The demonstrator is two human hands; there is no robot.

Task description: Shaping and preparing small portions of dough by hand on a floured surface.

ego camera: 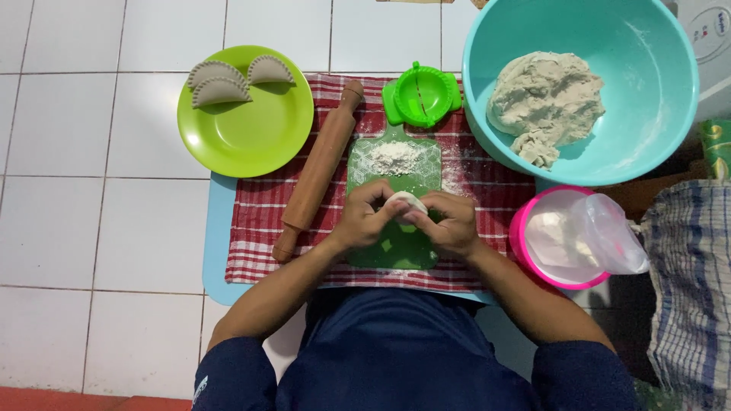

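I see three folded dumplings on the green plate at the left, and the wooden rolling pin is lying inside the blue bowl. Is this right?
Not quite. The head view shows the wooden rolling pin lying on the red checked cloth, between the green plate and the green cutting board, not inside the blue bowl, which holds a lump of dough. The three folded dumplings are on the plate as you say.

white square floor tiles (91,228) with thin grey grout lines, evenly lit; a strip of red floor (68,399) along the bottom left edge.
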